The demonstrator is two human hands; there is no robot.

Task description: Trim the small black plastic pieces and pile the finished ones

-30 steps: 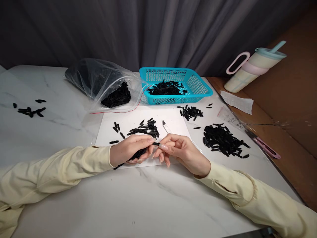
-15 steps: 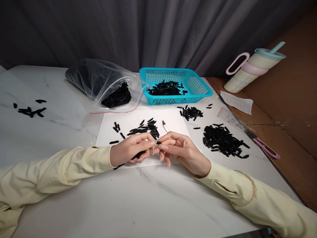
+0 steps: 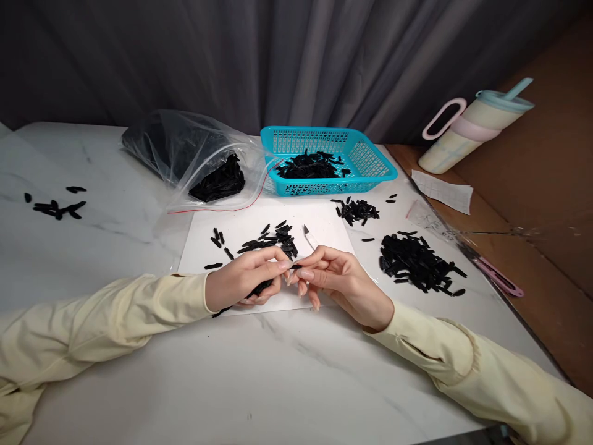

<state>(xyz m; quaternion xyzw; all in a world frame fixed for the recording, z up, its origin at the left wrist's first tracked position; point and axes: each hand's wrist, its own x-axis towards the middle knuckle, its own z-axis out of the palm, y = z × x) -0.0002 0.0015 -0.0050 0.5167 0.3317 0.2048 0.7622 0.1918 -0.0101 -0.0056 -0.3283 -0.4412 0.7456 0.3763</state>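
Between the fingertips of both hands is a small black strip (image 3: pixel 295 267), its ends pinched from either side. My left hand (image 3: pixel 252 277) is closed on one end, and more black pieces (image 3: pixel 263 287) show in its curled palm. My right hand (image 3: pixel 340 278) pinches the other end with thumb and forefinger, its lower fingers loosely bent. Under the hands lies a white sheet (image 3: pixel 319 216) with a loose cluster of black strips (image 3: pixel 271 240) just beyond them. A craft knife (image 3: pixel 309 235) with a pale handle rests close to my right fingers.
A turquoise basket (image 3: pixel 331 186) holding black pieces stands behind, beside an open zip bag (image 3: pixel 217 154) of them. To the right are a big pile (image 3: pixel 417 262), a smaller pile (image 3: pixel 357 211), pink-handled scissors (image 3: pixel 500 277) and a tumbler (image 3: pixel 477 130). Several pieces (image 3: pixel 58 209) lie far left.
The hands stay almost in place. Slightly more of the black strip shows between the fingertips, and the right fingers have shifted a little.
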